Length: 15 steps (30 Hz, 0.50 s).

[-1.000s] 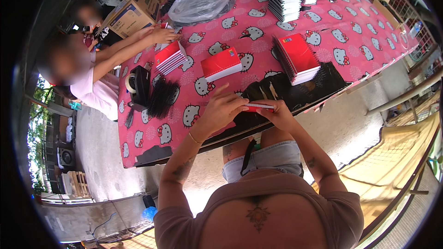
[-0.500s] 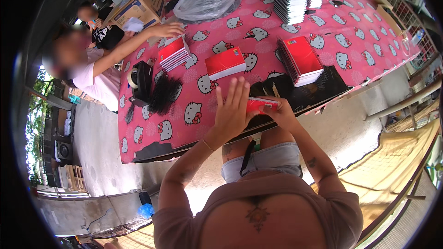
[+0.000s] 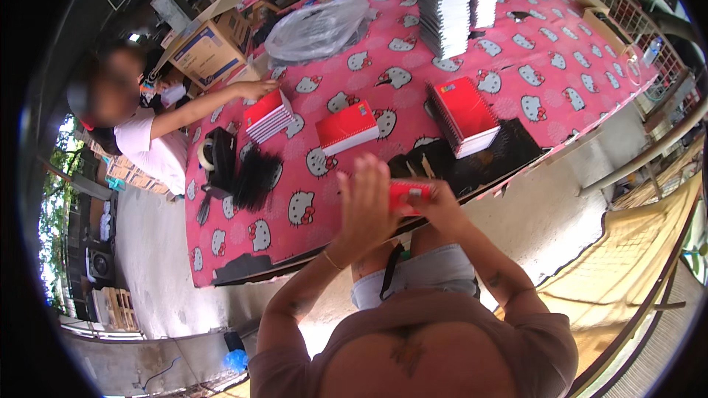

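Note:
Between my hands, over the table's near edge, is a small red notebook. My right hand grips its right side, fingers wrapped round the edge. My left hand stands upright with fingers stretched out, its palm against or close beside the notebook's left edge; motion blurs it slightly. Just beyond lies a stack of red notebooks. To its right, a taller stack of red notebooks with black spiral bindings rests partly on a black patch. Farther left, a co-worker's hand touches another red stack.
A pink patterned cloth covers the table. A tape dispenser and a heap of black spiral bindings lie at left. Tall stacks of bound notebooks, clear plastic wrap and a cardboard box stand farther back.
My hands and the red notebook have come slightly nearer to me. The view has shifted, and a second person's arm now shows at the far side. The co-worker's hand has moved down onto the left stack.

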Each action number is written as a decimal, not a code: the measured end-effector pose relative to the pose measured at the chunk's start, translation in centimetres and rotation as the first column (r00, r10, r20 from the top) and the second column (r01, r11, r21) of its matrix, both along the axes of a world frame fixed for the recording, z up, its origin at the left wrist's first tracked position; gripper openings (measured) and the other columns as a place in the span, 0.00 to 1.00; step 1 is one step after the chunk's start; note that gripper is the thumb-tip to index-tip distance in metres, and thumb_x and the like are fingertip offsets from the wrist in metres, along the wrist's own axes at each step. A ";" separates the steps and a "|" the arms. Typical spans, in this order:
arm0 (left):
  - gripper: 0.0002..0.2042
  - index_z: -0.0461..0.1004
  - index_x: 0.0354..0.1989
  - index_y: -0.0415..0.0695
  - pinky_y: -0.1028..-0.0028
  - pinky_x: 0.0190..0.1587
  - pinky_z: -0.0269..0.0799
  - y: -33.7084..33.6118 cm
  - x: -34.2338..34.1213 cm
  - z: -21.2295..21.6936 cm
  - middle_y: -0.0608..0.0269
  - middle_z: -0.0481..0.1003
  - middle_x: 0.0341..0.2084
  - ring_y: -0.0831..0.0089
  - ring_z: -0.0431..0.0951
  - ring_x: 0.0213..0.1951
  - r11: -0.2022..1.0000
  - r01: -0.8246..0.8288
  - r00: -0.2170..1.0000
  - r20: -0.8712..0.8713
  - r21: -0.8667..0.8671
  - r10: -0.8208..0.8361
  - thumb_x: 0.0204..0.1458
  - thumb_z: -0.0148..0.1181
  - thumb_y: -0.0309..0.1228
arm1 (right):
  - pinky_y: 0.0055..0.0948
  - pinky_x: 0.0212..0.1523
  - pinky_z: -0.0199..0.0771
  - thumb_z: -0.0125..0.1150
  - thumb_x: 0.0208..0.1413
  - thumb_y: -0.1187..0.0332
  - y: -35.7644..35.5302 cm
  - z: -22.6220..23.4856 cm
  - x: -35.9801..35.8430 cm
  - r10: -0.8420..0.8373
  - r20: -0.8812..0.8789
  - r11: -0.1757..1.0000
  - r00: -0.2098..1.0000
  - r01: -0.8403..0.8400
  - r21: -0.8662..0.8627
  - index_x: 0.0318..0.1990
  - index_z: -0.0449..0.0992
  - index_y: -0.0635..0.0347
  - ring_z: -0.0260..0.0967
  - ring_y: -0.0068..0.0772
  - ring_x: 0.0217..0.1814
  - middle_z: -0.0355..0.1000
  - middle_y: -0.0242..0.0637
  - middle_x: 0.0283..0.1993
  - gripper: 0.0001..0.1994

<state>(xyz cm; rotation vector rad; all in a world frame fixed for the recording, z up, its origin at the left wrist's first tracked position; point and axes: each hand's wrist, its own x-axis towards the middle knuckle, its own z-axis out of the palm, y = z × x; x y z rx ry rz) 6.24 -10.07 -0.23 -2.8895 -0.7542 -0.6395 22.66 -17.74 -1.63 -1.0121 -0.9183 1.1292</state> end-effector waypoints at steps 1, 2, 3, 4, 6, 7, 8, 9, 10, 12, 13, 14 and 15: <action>0.44 0.52 0.69 0.27 0.37 0.69 0.32 1.3 0.7 2.7 0.35 0.51 0.70 0.42 0.47 0.73 0.999 -0.046 0.999 -0.017 0.023 0.046 0.62 0.34 0.62 | 0.23 0.48 0.74 0.60 0.61 0.75 0.1 0.1 -0.2 0.011 0.003 1.000 1.000 -0.011 -0.008 0.54 0.76 0.66 0.71 0.16 0.47 0.77 0.31 0.46 0.15; 0.45 0.52 0.69 0.27 0.37 0.69 0.32 2.1 1.4 4.4 0.35 0.52 0.70 0.42 0.48 0.73 0.995 -0.088 0.996 -0.029 0.043 0.089 0.62 0.32 0.63 | 0.23 0.48 0.74 0.60 0.61 0.75 0.0 0.3 -0.3 0.018 0.008 1.000 1.000 -0.018 -0.018 0.54 0.77 0.66 0.71 0.16 0.47 0.77 0.31 0.47 0.14; 0.44 0.52 0.68 0.26 0.37 0.69 0.33 1.5 1.4 4.3 0.32 0.51 0.69 0.41 0.46 0.73 0.995 0.021 0.997 -0.068 -0.095 -0.027 0.63 0.32 0.62 | 0.22 0.48 0.74 0.61 0.60 0.75 -0.3 0.7 -0.5 0.006 -0.136 0.999 0.991 -0.010 -0.035 0.55 0.77 0.66 0.71 0.17 0.46 0.78 0.30 0.45 0.15; 0.43 0.53 0.69 0.27 0.37 0.69 0.33 0.1 0.6 2.7 0.33 0.52 0.69 0.42 0.47 0.73 0.995 0.056 0.998 -0.026 -0.087 -0.058 0.62 0.35 0.60 | 0.22 0.48 0.74 0.61 0.60 0.75 -0.3 0.8 -0.2 -0.004 -0.103 1.000 0.995 0.001 -0.025 0.55 0.77 0.66 0.71 0.17 0.45 0.78 0.31 0.45 0.15; 0.40 0.54 0.69 0.30 0.38 0.69 0.33 -2.0 -1.0 -1.8 0.35 0.53 0.69 0.45 0.49 0.73 0.988 0.140 0.990 0.040 -0.066 -0.138 0.62 0.42 0.57 | 0.23 0.47 0.74 0.62 0.60 0.74 -0.1 0.0 0.2 -0.040 -0.051 0.999 0.998 0.040 -0.005 0.55 0.76 0.67 0.72 0.17 0.45 0.78 0.31 0.44 0.16; 0.40 0.54 0.69 0.29 0.38 0.70 0.32 -1.5 -0.5 -1.8 0.34 0.52 0.69 0.44 0.47 0.73 0.991 0.127 0.990 0.070 -0.051 -0.123 0.62 0.41 0.57 | 0.23 0.47 0.74 0.62 0.60 0.75 0.2 -1.1 0.1 -0.043 0.016 0.998 0.999 0.042 0.037 0.55 0.76 0.67 0.72 0.18 0.45 0.78 0.32 0.44 0.16; 0.41 0.54 0.68 0.29 0.38 0.69 0.33 -0.4 0.7 -0.3 0.34 0.53 0.69 0.43 0.48 0.73 0.997 0.077 0.993 0.087 -0.027 -0.075 0.62 0.38 0.58 | 0.23 0.46 0.75 0.61 0.60 0.75 0.6 -2.5 -0.1 -0.048 0.085 0.997 0.995 0.043 0.068 0.55 0.76 0.66 0.72 0.18 0.45 0.79 0.33 0.43 0.16; 0.42 0.55 0.68 0.29 0.38 0.69 0.33 1.0 1.9 2.4 0.34 0.53 0.69 0.42 0.48 0.73 1.000 0.024 0.995 0.100 -0.008 -0.023 0.63 0.36 0.60 | 0.23 0.46 0.75 0.61 0.60 0.75 0.8 -3.1 0.0 -0.052 0.148 0.995 0.988 0.038 0.093 0.55 0.76 0.66 0.73 0.18 0.44 0.79 0.33 0.43 0.16; 0.43 0.55 0.68 0.28 0.37 0.69 0.34 1.5 2.1 3.9 0.34 0.54 0.68 0.42 0.49 0.72 0.999 -0.053 0.994 0.101 0.007 0.052 0.63 0.33 0.61 | 0.23 0.46 0.75 0.61 0.59 0.76 0.8 -2.3 0.0 -0.065 0.141 0.996 0.988 0.055 0.074 0.55 0.77 0.65 0.73 0.18 0.44 0.79 0.35 0.43 0.16; 0.42 0.55 0.67 0.28 0.37 0.69 0.32 0.0 1.2 1.1 0.33 0.53 0.69 0.41 0.48 0.73 0.998 0.050 0.997 0.059 -0.027 -0.048 0.64 0.34 0.60 | 0.24 0.45 0.75 0.61 0.59 0.77 0.3 0.0 -0.1 -0.083 0.124 0.996 0.989 0.080 0.028 0.54 0.77 0.64 0.73 0.19 0.44 0.80 0.37 0.43 0.16; 0.41 0.55 0.68 0.28 0.38 0.69 0.32 -1.5 0.5 -1.4 0.34 0.53 0.69 0.42 0.47 0.73 0.993 0.108 0.989 0.106 -0.047 -0.103 0.64 0.35 0.59 | 0.26 0.45 0.75 0.62 0.56 0.78 0.6 -1.8 0.7 -0.143 0.272 0.985 0.951 0.110 0.133 0.54 0.78 0.62 0.74 0.20 0.43 0.80 0.39 0.43 0.17; 0.41 0.55 0.68 0.28 0.38 0.69 0.31 -2.5 0.2 -2.2 0.34 0.52 0.70 0.42 0.46 0.73 0.984 0.164 0.977 0.149 -0.072 -0.152 0.64 0.37 0.58 | 0.27 0.46 0.76 0.62 0.55 0.78 0.7 -2.5 1.0 -0.132 0.265 0.987 0.955 0.104 0.119 0.54 0.78 0.63 0.74 0.21 0.43 0.80 0.40 0.43 0.17; 0.39 0.55 0.68 0.28 0.38 0.70 0.31 -2.3 0.2 -2.8 0.38 0.52 0.71 0.45 0.46 0.74 0.983 0.175 0.976 0.141 -0.058 -0.165 0.63 0.40 0.56 | 0.27 0.46 0.76 0.62 0.55 0.78 0.8 -3.1 1.2 -0.119 0.259 0.990 0.959 0.095 0.105 0.54 0.78 0.63 0.74 0.21 0.43 0.80 0.41 0.44 0.18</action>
